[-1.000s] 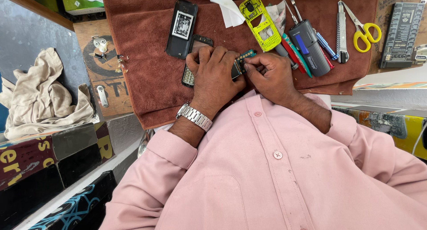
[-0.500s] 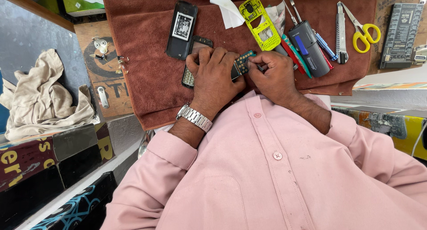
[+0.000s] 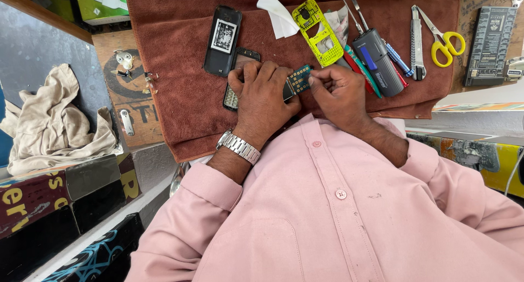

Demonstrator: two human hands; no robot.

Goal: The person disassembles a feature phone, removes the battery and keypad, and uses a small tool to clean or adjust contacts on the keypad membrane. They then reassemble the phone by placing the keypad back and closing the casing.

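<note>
Your left hand (image 3: 266, 93), steel watch (image 3: 238, 146) at the wrist, lies knuckles-up on the brown towel (image 3: 185, 113); its grip is pressed together around one end of a small circuit board (image 3: 298, 80), fingers curled over it. Your right hand (image 3: 339, 92) meets the board's other end, thumb and forefinger pinched at its edge; whether they hold a tool there cannot be told. The board sits between both hands, just above the towel, near its middle.

Under your left hand: a dark keypad phone (image 3: 236, 80), partly covered, its keys showing at the lower edge. Just beside it, toward the far side: a black phone back shell (image 3: 222, 39), lying flat. Beyond the hands: folded white paper (image 3: 278, 12), a yellow-green phone frame (image 3: 318, 25), two metal probes (image 3: 355, 12), a dark grey box-shaped tool (image 3: 379, 61) lying over red and teal pens (image 3: 357, 66), a blue-handled screwdriver (image 3: 397, 58), a utility knife (image 3: 417, 42), yellow-handled scissors (image 3: 445, 39).

Off the towel, on the tabletop: a black ridged device (image 3: 488, 44) at the right edge; small metal parts (image 3: 125, 58) at the left. A beige cloth (image 3: 52, 123) lies crumpled further left.
</note>
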